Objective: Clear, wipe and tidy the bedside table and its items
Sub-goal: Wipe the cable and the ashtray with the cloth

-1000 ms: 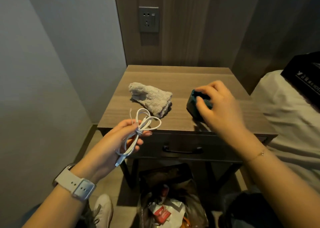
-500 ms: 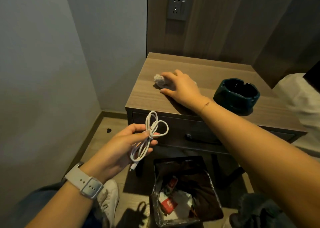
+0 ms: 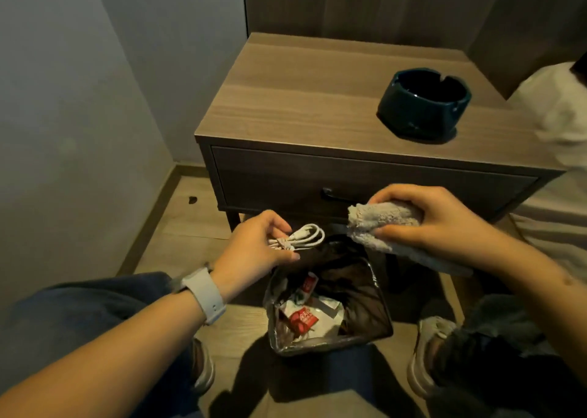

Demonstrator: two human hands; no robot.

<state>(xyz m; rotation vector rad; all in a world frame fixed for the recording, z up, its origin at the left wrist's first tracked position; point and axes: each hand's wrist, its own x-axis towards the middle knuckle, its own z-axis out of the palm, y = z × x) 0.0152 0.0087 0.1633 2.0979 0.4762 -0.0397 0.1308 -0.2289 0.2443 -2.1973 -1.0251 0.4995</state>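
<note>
Grey cloth (image 3: 386, 225) gripped in the right hand (image 3: 441, 223) and coiled white cable (image 3: 303, 238) pinched in the left hand (image 3: 254, 249), wiping the bedside table (image 3: 305, 100) looks next, around the ashtray (image 3: 424, 103) at its right.

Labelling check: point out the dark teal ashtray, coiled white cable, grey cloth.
Dark teal ashtray (image 3: 424, 106): head view, front wall.
Coiled white cable (image 3: 306, 237): head view, loop.
Grey cloth (image 3: 379, 219): head view, bunched top.

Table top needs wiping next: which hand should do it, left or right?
Right, most likely. The right hand already grips the grey cloth, just in front of the bedside table. The left hand is busy pinching the bundled white cable above the bin.
</note>
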